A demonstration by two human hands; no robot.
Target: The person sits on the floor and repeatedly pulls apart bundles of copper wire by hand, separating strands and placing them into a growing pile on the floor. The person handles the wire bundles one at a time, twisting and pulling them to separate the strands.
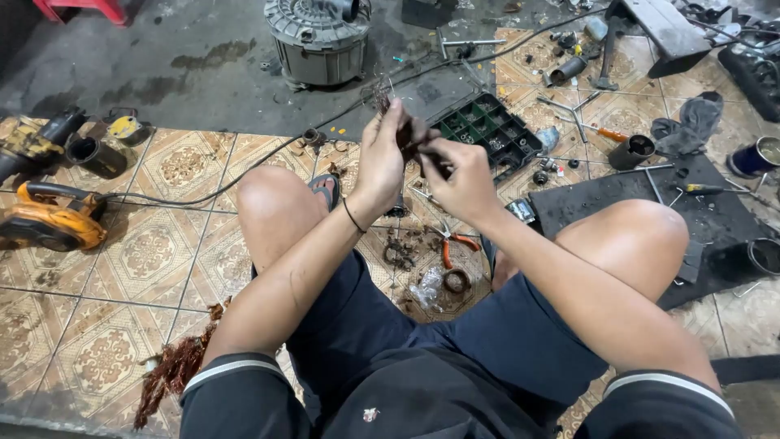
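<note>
My left hand (383, 154) and my right hand (463, 180) are raised together in front of me above my knees. Both pinch a small dark part with thin frayed copper wires (383, 96) sticking up from it. The left fingers grip its upper end, the right fingers its lower end. Most of the part is hidden by my fingers. Below them on the tiled floor (146, 252) lie orange-handled pliers (455, 241), rusty rings (398, 254) and a small clear bag (426, 286).
A green compartment tray (487, 130) with small parts sits ahead. A grey motor housing (318, 36) stands farther back. An orange power tool (49, 219) lies at the left, a copper wire bundle (175, 370) by my left thigh. Tools and cans lie on a black mat (715, 219) at right.
</note>
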